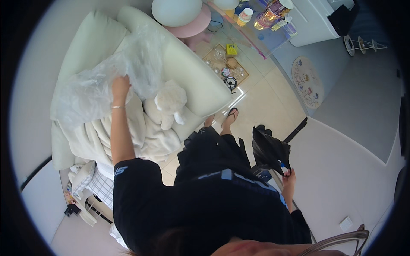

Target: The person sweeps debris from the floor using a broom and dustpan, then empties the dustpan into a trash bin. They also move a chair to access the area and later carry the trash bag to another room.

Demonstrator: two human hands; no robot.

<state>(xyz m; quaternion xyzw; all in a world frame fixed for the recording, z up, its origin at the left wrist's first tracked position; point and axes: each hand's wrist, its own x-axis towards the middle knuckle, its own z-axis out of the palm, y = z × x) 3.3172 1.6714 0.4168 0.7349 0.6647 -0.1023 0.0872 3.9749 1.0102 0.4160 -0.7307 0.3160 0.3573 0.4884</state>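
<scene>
My left hand [121, 88] reaches out over the sofa [192, 76], its fingers closed on a large crumpled sheet of clear plastic film [86, 92]. The film drapes across the pale green sofa back and part of a cream blanket [99, 136]. Just right of that hand, a white plush toy [169, 99] sits on the seat. At my right side, low down, my right hand [289, 180] grips a black plastic bag [269, 148] by its edge. A bit of white and blue shows at the bag's mouth; what it is, I cannot tell.
A wooden tray [241, 80] of glassware and small items lies on the tiled floor [266, 86]. Beyond it stand a pink stool [192, 22] and a clear-topped table [269, 41] bearing cups and a snack tub [272, 14]. A white wall [339, 179] rises close on my right.
</scene>
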